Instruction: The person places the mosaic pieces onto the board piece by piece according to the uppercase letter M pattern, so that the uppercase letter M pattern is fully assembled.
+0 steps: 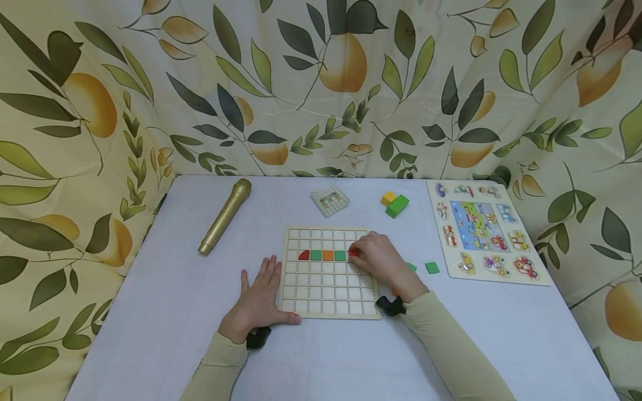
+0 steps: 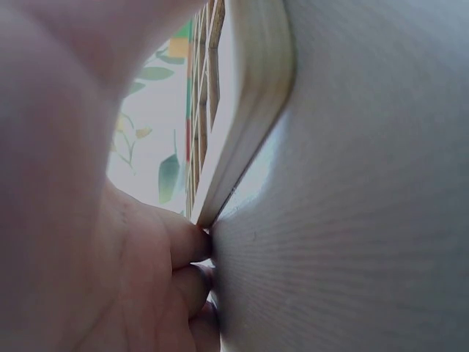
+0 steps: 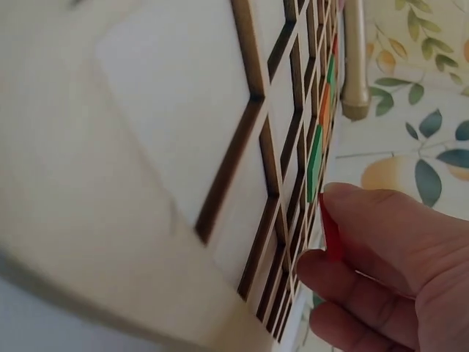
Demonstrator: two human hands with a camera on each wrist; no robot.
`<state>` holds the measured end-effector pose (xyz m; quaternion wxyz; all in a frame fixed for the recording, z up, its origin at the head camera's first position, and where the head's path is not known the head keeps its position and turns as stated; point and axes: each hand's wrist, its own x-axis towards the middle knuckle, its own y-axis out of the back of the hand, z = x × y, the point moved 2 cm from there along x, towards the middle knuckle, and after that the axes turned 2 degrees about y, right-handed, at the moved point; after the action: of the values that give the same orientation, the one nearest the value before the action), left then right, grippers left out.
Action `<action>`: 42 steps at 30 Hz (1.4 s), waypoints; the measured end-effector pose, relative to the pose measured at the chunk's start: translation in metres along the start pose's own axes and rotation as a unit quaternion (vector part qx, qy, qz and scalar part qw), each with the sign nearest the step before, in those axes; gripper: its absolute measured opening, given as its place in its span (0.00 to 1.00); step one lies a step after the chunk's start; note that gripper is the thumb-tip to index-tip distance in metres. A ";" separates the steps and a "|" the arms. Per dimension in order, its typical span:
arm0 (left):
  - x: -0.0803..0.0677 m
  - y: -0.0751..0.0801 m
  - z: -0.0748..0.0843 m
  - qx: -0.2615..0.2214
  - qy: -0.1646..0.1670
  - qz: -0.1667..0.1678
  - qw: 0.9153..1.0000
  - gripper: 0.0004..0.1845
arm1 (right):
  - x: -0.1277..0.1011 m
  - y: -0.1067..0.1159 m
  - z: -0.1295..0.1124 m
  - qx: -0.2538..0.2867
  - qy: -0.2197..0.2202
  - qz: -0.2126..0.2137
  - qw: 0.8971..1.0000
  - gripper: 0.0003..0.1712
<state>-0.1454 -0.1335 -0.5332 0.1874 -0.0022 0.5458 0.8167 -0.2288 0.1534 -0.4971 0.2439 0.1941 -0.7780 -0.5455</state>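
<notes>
A wooden grid board (image 1: 329, 301) lies flat on the table. Along one of its upper rows sit a red round-cornered tile (image 1: 304, 255), a green tile (image 1: 316, 255), an orange tile (image 1: 327, 255) and another green tile (image 1: 340, 255). Between thumb and fingers, my right hand (image 1: 383, 259) pinches a red tile (image 3: 332, 231) at the right end of that row. Its exact shape is partly covered by the fingers. My left hand (image 1: 261, 298) lies with spread fingers against the board's left edge, the thumb by the lower left corner.
Beyond the board lie a small patterned card (image 1: 329, 200), a green block (image 1: 397, 206) and a yellow block (image 1: 388, 197). A gold microphone (image 1: 224, 217) is at left, a picture puzzle board (image 1: 481, 228) at right. One loose green tile (image 1: 432, 268) lies near my right wrist; others are partly hidden.
</notes>
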 end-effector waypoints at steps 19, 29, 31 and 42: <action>-0.001 0.001 0.000 -0.008 -0.001 0.000 1.000 0.75 | 0.005 -0.006 -0.004 -0.009 -0.012 -0.005 1.000 0.10; 0.001 0.002 0.001 -0.002 -0.001 -0.004 1.000 0.75 | 0.001 0.002 0.004 0.024 -0.048 -0.016 0.998 0.14; 0.001 0.002 0.000 -0.003 0.000 -0.006 1.000 0.75 | -0.001 0.007 0.007 0.028 -0.053 -0.010 0.998 0.13; 0.001 0.002 0.000 -0.003 -0.004 -0.004 1.000 0.75 | -0.030 0.029 0.030 0.069 -0.114 0.007 0.991 0.15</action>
<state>-0.1467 -0.1341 -0.5313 0.1932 -0.0014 0.5429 0.8172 -0.2228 0.2026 -0.4830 0.1433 0.1419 -0.8379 -0.5071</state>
